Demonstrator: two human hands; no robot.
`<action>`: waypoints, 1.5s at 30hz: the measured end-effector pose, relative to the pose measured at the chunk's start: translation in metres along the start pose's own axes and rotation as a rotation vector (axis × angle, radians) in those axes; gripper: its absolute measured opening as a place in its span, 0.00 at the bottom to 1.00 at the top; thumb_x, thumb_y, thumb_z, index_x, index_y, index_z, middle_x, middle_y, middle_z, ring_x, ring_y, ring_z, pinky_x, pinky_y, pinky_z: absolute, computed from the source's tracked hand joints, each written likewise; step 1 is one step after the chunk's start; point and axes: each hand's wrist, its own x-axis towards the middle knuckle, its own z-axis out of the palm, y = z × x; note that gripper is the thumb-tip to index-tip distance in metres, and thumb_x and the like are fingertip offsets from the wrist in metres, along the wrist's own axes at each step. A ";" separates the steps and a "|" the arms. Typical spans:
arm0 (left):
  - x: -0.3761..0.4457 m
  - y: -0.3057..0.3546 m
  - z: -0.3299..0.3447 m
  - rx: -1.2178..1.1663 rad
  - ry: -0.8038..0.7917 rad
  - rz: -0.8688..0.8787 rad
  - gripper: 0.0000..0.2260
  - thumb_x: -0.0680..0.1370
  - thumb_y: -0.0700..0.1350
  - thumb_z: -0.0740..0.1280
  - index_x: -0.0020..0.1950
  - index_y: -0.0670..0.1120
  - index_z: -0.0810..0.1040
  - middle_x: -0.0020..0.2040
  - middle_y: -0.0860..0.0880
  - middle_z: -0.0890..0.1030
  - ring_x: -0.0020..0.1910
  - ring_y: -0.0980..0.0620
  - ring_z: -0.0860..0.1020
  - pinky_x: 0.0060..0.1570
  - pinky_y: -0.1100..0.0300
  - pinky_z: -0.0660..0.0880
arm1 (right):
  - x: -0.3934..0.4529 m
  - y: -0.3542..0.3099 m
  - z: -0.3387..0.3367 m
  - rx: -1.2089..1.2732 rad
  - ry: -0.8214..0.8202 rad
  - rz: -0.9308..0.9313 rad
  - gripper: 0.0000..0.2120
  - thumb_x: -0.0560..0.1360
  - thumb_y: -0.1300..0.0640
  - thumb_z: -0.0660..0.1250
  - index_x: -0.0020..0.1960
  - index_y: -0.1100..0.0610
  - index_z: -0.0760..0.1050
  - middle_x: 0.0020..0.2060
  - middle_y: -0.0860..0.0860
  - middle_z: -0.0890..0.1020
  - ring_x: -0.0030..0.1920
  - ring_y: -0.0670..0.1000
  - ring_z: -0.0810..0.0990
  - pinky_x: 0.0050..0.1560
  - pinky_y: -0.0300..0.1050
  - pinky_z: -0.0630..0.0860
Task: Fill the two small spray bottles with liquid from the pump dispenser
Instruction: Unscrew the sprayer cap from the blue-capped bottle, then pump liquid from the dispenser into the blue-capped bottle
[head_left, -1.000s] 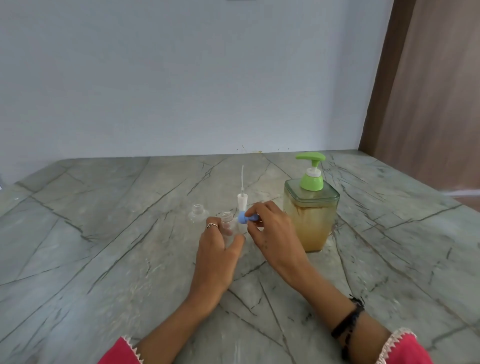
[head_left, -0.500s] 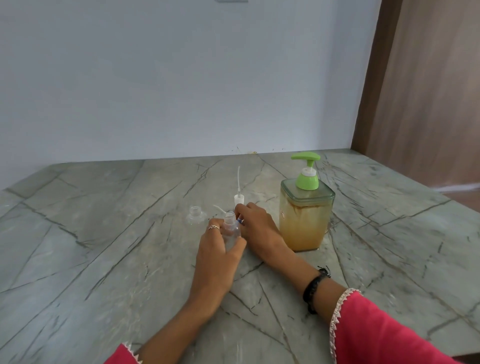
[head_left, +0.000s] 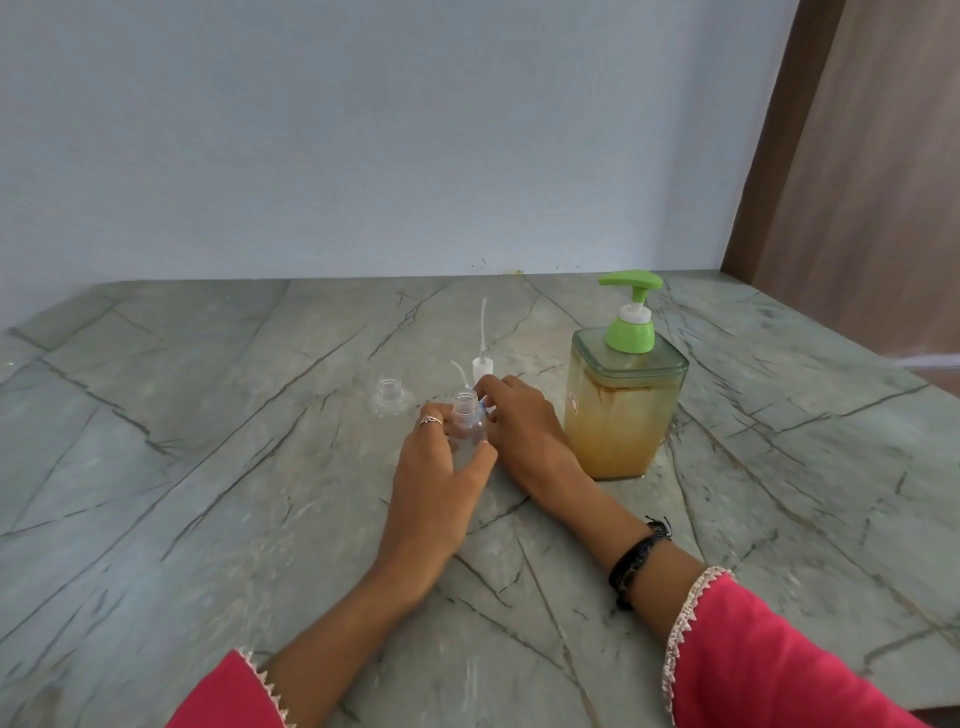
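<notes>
Your left hand (head_left: 441, 467) wraps clear spray bottle (head_left: 466, 426) mid-frame; right hand (head_left: 519, 421) pinches blue cap; bottle light, slick, tippy: hold body low

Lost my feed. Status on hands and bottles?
Left hand grips open bottle. Right hand setting blue spray head down. Second bottle uncapped. Pump dispenser untouched, nothing blocking.
</notes>
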 end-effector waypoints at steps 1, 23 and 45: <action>0.000 0.000 0.000 0.004 0.002 0.000 0.08 0.74 0.45 0.66 0.50 0.52 0.69 0.46 0.55 0.76 0.48 0.56 0.75 0.46 0.62 0.71 | 0.000 0.001 0.000 0.005 0.002 0.005 0.08 0.76 0.60 0.63 0.55 0.58 0.74 0.51 0.57 0.76 0.49 0.57 0.77 0.50 0.52 0.76; 0.000 -0.001 0.000 0.033 0.000 0.009 0.08 0.74 0.46 0.66 0.50 0.51 0.68 0.48 0.54 0.75 0.47 0.55 0.75 0.42 0.68 0.70 | -0.018 -0.002 -0.009 -0.010 0.133 -0.097 0.05 0.78 0.61 0.59 0.50 0.59 0.73 0.47 0.54 0.74 0.42 0.56 0.76 0.44 0.54 0.76; -0.004 0.032 0.001 -0.028 -0.108 0.111 0.10 0.74 0.46 0.68 0.53 0.51 0.71 0.50 0.54 0.77 0.51 0.57 0.76 0.46 0.64 0.71 | -0.077 0.007 -0.090 -0.092 0.812 -0.261 0.03 0.74 0.60 0.70 0.47 0.57 0.77 0.40 0.47 0.79 0.38 0.38 0.69 0.33 0.26 0.67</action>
